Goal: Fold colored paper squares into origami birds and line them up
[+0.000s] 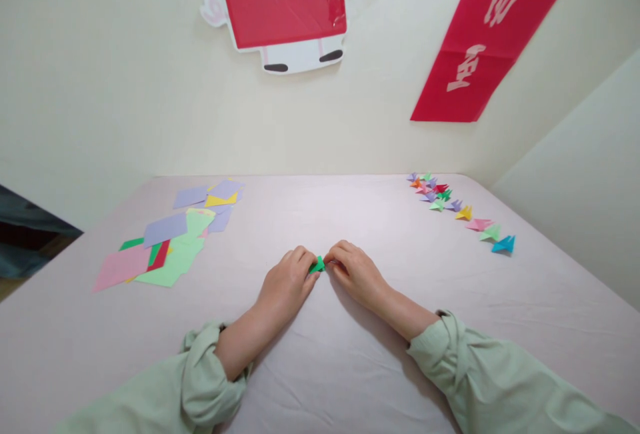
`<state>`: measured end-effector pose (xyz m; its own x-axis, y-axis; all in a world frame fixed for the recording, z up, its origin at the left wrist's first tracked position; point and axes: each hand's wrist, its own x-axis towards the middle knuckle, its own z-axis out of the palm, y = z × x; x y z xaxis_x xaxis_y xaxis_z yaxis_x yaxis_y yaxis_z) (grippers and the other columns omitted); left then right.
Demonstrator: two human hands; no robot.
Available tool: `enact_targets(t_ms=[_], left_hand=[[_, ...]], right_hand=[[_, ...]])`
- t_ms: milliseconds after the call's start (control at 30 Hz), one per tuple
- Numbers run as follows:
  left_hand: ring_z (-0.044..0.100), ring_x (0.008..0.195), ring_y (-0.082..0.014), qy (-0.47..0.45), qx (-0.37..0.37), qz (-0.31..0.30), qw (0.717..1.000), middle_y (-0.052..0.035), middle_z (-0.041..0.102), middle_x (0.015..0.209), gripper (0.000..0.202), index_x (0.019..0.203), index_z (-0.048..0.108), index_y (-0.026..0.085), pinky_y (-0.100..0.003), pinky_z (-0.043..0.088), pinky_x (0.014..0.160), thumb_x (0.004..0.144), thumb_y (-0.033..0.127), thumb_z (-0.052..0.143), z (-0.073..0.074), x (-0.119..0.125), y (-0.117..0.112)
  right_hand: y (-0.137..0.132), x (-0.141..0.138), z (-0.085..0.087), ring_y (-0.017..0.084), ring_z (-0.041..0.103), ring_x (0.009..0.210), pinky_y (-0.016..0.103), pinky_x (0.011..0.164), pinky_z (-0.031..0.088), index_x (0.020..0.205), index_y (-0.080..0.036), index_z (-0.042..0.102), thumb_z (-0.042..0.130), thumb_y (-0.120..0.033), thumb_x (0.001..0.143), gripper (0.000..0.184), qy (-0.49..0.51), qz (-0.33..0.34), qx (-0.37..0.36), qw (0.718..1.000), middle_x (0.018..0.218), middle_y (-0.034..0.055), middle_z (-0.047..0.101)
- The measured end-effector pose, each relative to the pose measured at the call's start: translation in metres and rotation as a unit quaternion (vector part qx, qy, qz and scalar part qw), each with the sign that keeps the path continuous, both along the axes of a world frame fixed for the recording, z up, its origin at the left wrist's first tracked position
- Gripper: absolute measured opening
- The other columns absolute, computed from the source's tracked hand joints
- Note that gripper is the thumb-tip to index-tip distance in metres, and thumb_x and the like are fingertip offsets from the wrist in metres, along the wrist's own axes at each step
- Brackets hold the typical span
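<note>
A small piece of folded green paper (319, 265) is between my hands at the middle of the table. My left hand (289, 282) pinches its left part between thumb and fingers, hiding some of it. At its right end, the closed fingertips of my right hand (356, 274) grip the edge. Both hands rest low, close to the cloth. The exact fold under the fingers is too small to make out.
On the left lie loose paper sheets, among them pink (121, 267), light green (173, 264) and purple (166, 229). A row of several small folded paper figures, ending in a blue one (504, 245), runs along the right. A pale cloth (320, 354) covers the table; a wall (320, 127) stands behind.
</note>
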<state>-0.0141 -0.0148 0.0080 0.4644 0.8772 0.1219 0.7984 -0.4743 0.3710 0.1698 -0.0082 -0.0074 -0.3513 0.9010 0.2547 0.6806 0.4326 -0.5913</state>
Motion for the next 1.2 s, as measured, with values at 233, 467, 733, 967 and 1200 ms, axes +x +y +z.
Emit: enact_targets(t_ms=[233, 467, 733, 967, 1200], left_hand=[[0.054, 0.088, -0.018, -0.037, 0.006, 0.008, 0.999, -0.002, 0.057, 0.093, 0.004, 0.088, 0.053, 0.021, -0.03, 0.043, 0.074, 0.09, 0.024, 0.051, -0.006, -0.002, 0.003], [0.053, 0.089, -0.0181, -0.039, 0.0, -0.001, 0.999, -0.002, 0.055, 0.094, 0.002, 0.086, 0.052, 0.021, -0.03, 0.043, 0.076, 0.087, 0.021, 0.054, -0.004, -0.004, 0.002], [0.053, 0.087, -0.0179, -0.044, -0.013, -0.006, 0.999, -0.0024, 0.055, 0.093, 0.004, 0.084, 0.051, 0.021, -0.03, 0.044, 0.076, 0.087, 0.019, 0.05, -0.002, -0.006, 0.0], [0.055, 0.093, -0.0196, 0.014, -0.01, -0.022, 1.0, -0.0042, 0.058, 0.097, 0.01, 0.091, 0.053, 0.02, -0.033, 0.047, 0.081, 0.09, 0.017, 0.044, 0.004, -0.006, -0.003], [0.055, 0.099, -0.0233, 0.096, 0.015, -0.061, 0.993, -0.0083, 0.063, 0.108, 0.016, 0.1, 0.057, 0.018, -0.039, 0.046, 0.087, 0.09, 0.016, 0.044, 0.01, -0.008, -0.016]], right_hand=[[-0.001, 0.0, -0.001, 0.015, 0.055, 0.082, 0.027, 0.075, 0.041, 0.088, -0.02, 0.062, 0.053, -0.003, 0.082, 0.02, 0.044, 0.021, -0.008, 0.999, 0.089, 0.0022, 0.059], [0.0, -0.001, -0.005, 0.015, 0.052, 0.076, 0.026, 0.071, 0.039, 0.087, -0.02, 0.056, 0.052, -0.002, 0.08, 0.019, 0.035, 0.01, 0.002, 0.999, 0.082, 0.0001, 0.057], [-0.002, -0.005, 0.004, 0.016, 0.052, 0.08, 0.026, 0.073, 0.037, 0.085, -0.02, 0.057, 0.05, 0.0, 0.08, 0.022, -0.019, 0.029, 0.008, 0.999, 0.085, 0.0014, 0.056], [0.0, -0.005, 0.003, 0.016, 0.053, 0.083, 0.027, 0.075, 0.038, 0.085, -0.02, 0.061, 0.055, -0.004, 0.083, 0.017, -0.041, 0.037, 0.004, 0.998, 0.087, 0.0023, 0.057], [0.008, -0.002, 0.0, 0.015, 0.053, 0.08, 0.027, 0.073, 0.038, 0.085, -0.02, 0.063, 0.057, -0.008, 0.085, 0.014, -0.031, 0.046, 0.004, 0.998, 0.086, 0.0021, 0.058]])
